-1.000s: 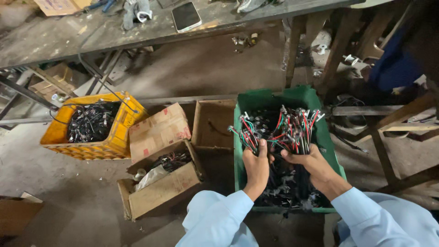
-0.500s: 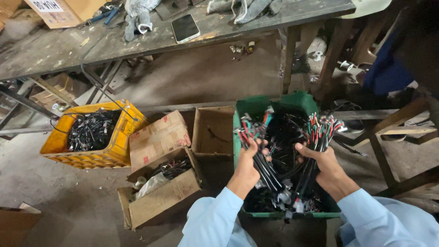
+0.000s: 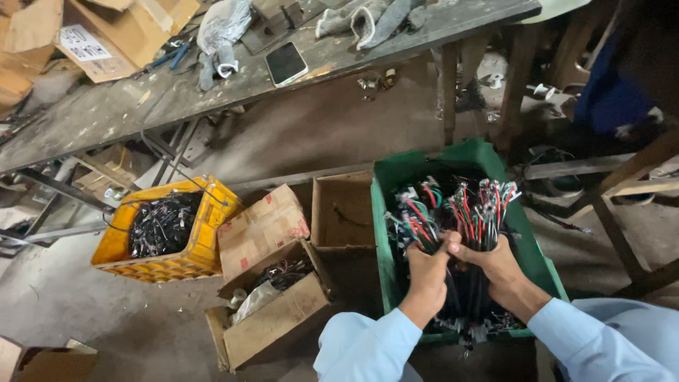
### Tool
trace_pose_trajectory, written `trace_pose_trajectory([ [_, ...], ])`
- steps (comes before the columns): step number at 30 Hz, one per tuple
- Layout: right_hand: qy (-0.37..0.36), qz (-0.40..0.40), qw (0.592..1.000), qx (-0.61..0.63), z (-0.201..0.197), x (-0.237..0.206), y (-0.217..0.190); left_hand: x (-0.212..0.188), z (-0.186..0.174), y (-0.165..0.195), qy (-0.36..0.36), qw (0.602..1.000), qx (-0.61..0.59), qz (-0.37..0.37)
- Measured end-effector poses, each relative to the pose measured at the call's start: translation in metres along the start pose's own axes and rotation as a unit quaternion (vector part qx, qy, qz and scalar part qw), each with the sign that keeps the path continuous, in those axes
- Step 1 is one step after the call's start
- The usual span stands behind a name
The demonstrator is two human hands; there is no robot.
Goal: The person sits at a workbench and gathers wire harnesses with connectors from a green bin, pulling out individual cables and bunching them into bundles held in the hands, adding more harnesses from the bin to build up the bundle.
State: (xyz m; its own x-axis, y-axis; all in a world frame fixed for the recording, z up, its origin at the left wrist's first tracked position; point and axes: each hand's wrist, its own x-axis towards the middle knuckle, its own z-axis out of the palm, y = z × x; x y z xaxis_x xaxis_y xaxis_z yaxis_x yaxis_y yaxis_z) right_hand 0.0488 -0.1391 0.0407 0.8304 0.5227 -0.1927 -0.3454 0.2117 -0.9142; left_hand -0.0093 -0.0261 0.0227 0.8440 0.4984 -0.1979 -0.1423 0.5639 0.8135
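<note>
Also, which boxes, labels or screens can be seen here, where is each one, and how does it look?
Phone: flat on the workbench, dark rectangular screen, off.
Labelled carton: bench, top left, brown cardboard with a white printed label.
Open carton: floor, left of the green crate, brown with red print on its flap, wires inside.
Empty carton: against the green crate, brown.
Small carton: bottom left corner, brown.

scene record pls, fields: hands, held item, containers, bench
left hand: gripping left bundle of wire harnesses
right hand: gripping right bundle
hands: touching, over green crate
green crate: more harnesses inside
yellow crate: black wiring inside
open cardboard box: wires, pale bag
workbench: phone, cloth gloves
</note>
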Motion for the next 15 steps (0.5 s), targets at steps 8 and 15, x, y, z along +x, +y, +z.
trace_pose_trajectory([
  [8,0.043,0.004,0.998,0.047,-0.009,0.002,-0.017,0.006,-0.004,0.004,-0.094,0.995,-0.021,0.022],
  [15,0.115,0.053,0.986,0.109,-0.027,0.008,-0.021,0.016,-0.008,0.019,-0.045,0.998,-0.021,0.033],
])
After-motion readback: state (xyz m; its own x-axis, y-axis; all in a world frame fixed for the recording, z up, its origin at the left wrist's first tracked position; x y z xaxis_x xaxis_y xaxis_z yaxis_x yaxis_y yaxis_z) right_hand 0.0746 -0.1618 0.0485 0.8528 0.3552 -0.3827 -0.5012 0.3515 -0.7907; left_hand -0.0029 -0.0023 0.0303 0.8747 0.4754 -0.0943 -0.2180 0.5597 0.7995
